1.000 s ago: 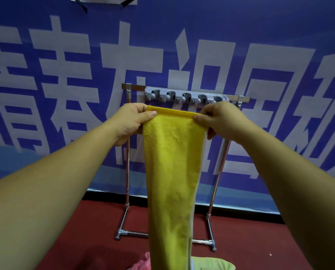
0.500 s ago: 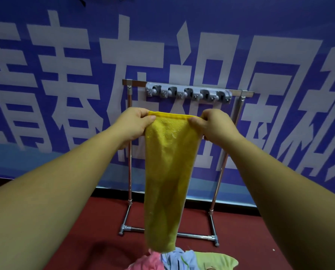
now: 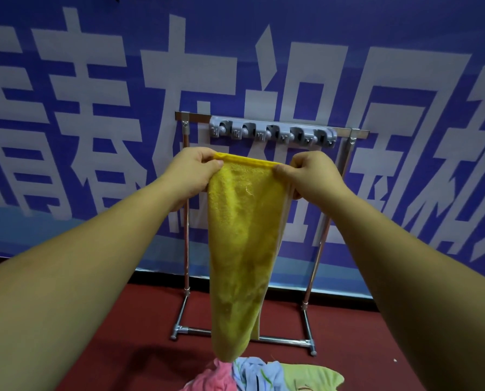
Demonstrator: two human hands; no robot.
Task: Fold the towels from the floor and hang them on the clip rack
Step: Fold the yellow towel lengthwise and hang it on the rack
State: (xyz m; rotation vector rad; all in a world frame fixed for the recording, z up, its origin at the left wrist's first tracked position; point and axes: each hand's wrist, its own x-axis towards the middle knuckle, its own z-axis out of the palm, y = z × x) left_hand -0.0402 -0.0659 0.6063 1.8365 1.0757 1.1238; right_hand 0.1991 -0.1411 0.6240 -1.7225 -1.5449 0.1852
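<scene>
Yellow terry towel [image 3: 241, 235] hanging tapered, hemmed top pinched by both hands' fingers [image 3: 214, 165].

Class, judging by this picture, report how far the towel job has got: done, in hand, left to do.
Done: nothing hangs on the clip rack; the yellow towel looks folded narrow. In hand: left hand and right hand pinch its top edge, below the clips. Left: clipping it, then the towel pile on the floor.

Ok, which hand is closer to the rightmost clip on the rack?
Right. The right hand is just below that clip; the left hand is further left, below the other end of the rack.
</scene>
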